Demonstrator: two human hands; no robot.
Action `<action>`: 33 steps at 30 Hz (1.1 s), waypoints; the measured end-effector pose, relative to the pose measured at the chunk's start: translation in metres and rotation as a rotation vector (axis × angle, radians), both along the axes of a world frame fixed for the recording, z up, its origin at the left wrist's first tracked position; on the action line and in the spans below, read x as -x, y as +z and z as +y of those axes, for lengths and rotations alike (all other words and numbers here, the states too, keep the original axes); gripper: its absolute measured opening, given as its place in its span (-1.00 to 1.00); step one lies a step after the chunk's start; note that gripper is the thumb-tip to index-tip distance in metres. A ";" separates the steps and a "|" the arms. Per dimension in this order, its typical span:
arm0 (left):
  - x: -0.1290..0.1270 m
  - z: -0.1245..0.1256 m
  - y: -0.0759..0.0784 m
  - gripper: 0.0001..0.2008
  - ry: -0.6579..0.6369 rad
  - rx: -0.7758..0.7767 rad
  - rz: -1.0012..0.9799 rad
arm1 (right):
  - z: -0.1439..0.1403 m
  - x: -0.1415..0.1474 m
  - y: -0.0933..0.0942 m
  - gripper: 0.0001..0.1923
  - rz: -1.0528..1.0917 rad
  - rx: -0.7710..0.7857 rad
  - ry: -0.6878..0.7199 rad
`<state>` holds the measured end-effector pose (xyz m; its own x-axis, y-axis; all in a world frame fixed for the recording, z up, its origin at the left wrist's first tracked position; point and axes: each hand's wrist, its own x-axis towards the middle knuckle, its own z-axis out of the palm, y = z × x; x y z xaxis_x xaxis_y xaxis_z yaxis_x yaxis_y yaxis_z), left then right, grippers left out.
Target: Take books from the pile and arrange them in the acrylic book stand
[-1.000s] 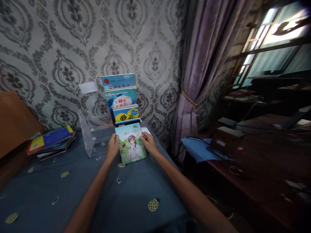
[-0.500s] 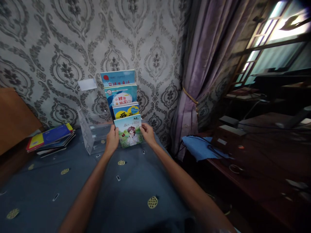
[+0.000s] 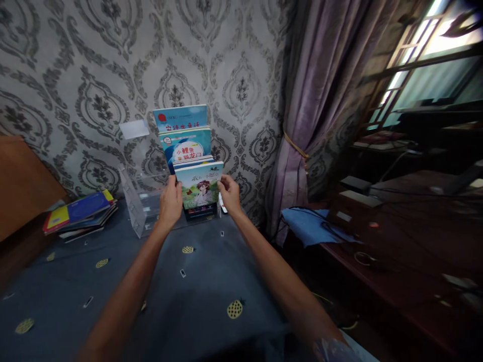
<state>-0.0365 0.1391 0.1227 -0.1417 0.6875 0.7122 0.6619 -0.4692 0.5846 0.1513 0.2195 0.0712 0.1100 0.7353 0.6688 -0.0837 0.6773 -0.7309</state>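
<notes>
from the head camera, looking down along my bare forearms: my left hand [image 3: 170,202] and my right hand [image 3: 228,194] are both out in front of me, each curled round one side edge of the girl-cover book [image 3: 199,185]. the left fingers are bent in against the book's left edge, thumb toward me; the right fingers are wrapped on its right edge, near the top corner. both are closed on it, not spread. the book stands upright with its cover facing me, at the front row of the clear acrylic rack [image 3: 140,208]; its lower edge is down behind the dark front of the rack, and i cannot tell whether it is seated all the way.

behind it, stepped upward, stand the carp book [image 3: 185,146] and, highest, the blue-topped book [image 3: 180,117], both against the patterned wallpaper [image 3: 94,65]. the left half of the rack holds no book that i can see, with a small white card [image 3: 134,128] at its top.

the rack sits on the blue cloth [image 3: 196,286] printed with small yellow shapes. well off to my left lies a flat stack of books [image 3: 77,215]. to my right hangs the purple curtain [image 3: 320,95], and beyond it a dark wooden desk [image 3: 407,261] with a blue rag [image 3: 309,225] near its edge.
</notes>
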 end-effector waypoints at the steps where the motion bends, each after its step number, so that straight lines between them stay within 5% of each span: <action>1: 0.000 0.000 0.000 -0.93 -0.002 -0.004 0.009 | 0.000 0.000 -0.001 -0.73 0.004 0.001 -0.004; 19: 0.006 0.012 -0.025 -0.89 0.013 0.044 0.058 | 0.000 -0.004 -0.029 -0.80 -0.228 0.048 -0.158; 26: 0.009 0.014 -0.035 -0.76 0.168 0.153 0.261 | 0.003 0.000 -0.050 -0.85 -0.313 0.064 -0.260; 33: 0.005 0.020 -0.040 -0.74 0.281 0.216 0.257 | 0.003 0.007 -0.062 -0.75 -0.327 0.051 -0.331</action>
<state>-0.0414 0.1592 0.0831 -0.1819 0.7845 0.5928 0.8831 -0.1348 0.4493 0.1445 0.2230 0.0094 0.1338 0.7288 0.6715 0.3716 0.5913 -0.7158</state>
